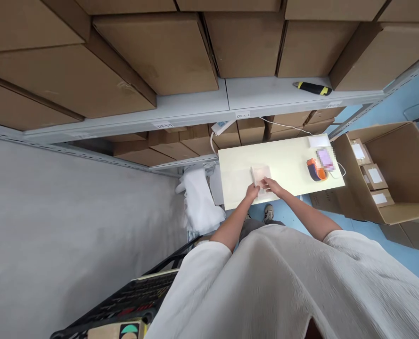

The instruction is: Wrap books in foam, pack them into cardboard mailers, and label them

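On the pale yellow tabletop (237,167) lies a small, flat, whitish-pink package (260,173); whether it is a box or a wrapped item I cannot tell. My left hand (252,191) is closed on its near left edge, thumb on top. My right hand (273,187) rests over its near right part with fingers stretched out and slightly apart. Farther right on the table stands an orange and dark blue roll, perhaps a tape dispenser (317,170). Beside it lies a blurred purple item (324,160), with a flat white object (318,141) behind.
Metal shelving (195,107) full of cardboard boxes (160,52) rises in front. A black and yellow utility knife (313,88) lies on the shelf. A power strip (223,126) hangs below. White wrap (202,200) stands left; an open carton (400,169) holding small boxes stands right.
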{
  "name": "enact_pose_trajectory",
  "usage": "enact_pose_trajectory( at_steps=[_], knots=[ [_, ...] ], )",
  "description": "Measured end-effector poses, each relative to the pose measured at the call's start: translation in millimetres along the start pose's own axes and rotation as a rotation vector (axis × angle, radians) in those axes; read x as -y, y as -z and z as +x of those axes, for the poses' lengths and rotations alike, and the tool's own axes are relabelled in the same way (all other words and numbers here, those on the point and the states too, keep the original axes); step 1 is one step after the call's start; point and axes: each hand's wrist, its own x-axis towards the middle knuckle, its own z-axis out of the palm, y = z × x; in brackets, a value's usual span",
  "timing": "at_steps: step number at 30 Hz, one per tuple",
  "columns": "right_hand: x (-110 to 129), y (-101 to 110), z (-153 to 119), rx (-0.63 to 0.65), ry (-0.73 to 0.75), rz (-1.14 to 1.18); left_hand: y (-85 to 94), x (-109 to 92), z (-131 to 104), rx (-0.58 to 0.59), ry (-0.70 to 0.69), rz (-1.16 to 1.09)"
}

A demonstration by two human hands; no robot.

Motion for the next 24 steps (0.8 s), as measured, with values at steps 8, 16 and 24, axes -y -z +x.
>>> enact_pose_trajectory(
  at_steps=[8,16,24],
  knots=[
    [-15.8,-5.9,-0.2,-0.042,0.002,-0.047,10.0,21.9,4.3,-0.071,0.059,-0.035],
    [-25.9,18.3,9.5,-0.39,-0.068,-0.425,10.3,32.1,-2.3,-0.018,-0.026,0.01],
    [-37.7,34.3,16.6,-0.339,-0.122,-0.302,-1.0,32.3,2.6,0.034,-0.035,-0.15]
  ],
)
